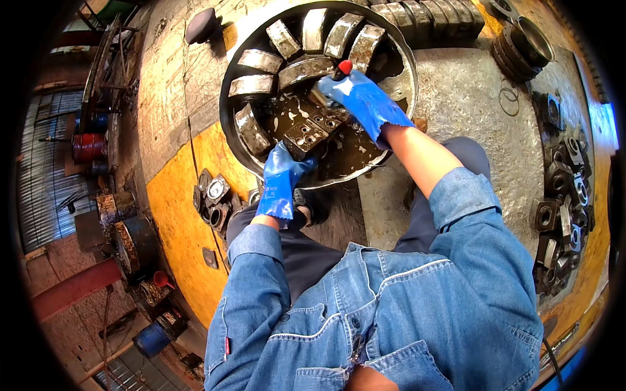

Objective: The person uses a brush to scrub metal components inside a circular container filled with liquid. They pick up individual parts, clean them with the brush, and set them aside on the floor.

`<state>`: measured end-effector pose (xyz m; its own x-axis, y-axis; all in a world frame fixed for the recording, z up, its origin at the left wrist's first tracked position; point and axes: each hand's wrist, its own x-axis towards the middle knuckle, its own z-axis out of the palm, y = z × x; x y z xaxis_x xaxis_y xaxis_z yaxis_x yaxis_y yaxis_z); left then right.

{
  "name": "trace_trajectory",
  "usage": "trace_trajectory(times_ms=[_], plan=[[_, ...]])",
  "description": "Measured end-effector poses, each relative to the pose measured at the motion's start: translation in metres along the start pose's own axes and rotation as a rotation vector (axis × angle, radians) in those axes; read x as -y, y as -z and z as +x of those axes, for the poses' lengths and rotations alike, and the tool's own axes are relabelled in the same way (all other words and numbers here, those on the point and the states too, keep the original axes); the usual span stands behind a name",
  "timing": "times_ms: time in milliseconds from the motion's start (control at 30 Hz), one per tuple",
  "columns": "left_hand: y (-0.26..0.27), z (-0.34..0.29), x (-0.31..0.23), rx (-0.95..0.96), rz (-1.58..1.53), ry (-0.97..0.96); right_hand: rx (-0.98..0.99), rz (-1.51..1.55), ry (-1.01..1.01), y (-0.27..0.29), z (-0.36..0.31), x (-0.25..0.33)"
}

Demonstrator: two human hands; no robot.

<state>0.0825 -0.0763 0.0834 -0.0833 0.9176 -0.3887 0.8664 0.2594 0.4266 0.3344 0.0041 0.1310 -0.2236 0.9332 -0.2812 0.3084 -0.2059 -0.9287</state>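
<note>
Left hand (282, 179): in a blue glove, it grasped the near edge of a dark metal block (312, 130) and held it over the liquid.
Right hand (364, 99): also gloved, it was clenched around a brush with a red-tipped handle (334, 77), the bristles pressed on the block.
Block position: it was in the middle of the round metal basin (407, 78), partly in dark oily liquid.
Done, as I judge: several curved metal pieces (306, 42) leaned along the far rim of the basin, looking shiny and wet.
Left, as I judge: many dark parts (564, 202) lay on the bench at the right, and some more (212, 199) near the left knee, which looked not cleaned.
</note>
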Motion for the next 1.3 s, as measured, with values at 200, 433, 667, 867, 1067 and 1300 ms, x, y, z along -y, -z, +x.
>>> trace_trajectory(times_ms=[200,433,667,867,1067,1300], plan=[[-0.008,0.016,0.007,0.059,0.027,0.008,-0.013,0.021,-0.011,-0.032,0.013,0.000],[0.003,0.006,-0.009,0.065,0.053,0.062,0.135,-0.098,-0.235,-0.036,0.017,0.005],[0.005,0.003,-0.019,0.068,-0.082,-0.029,0.241,-0.422,-0.219,-0.025,0.008,-0.003],[-0.015,0.016,0.033,-0.001,-0.169,-0.099,0.090,-0.422,-0.234,0.016,0.024,-0.029],[-0.006,0.015,-0.004,0.047,-0.128,-0.063,-0.017,-0.455,-0.261,0.012,0.043,-0.079],[-0.007,0.009,0.001,0.012,-0.034,-0.011,0.079,0.150,0.064,-0.003,-0.020,0.014]])
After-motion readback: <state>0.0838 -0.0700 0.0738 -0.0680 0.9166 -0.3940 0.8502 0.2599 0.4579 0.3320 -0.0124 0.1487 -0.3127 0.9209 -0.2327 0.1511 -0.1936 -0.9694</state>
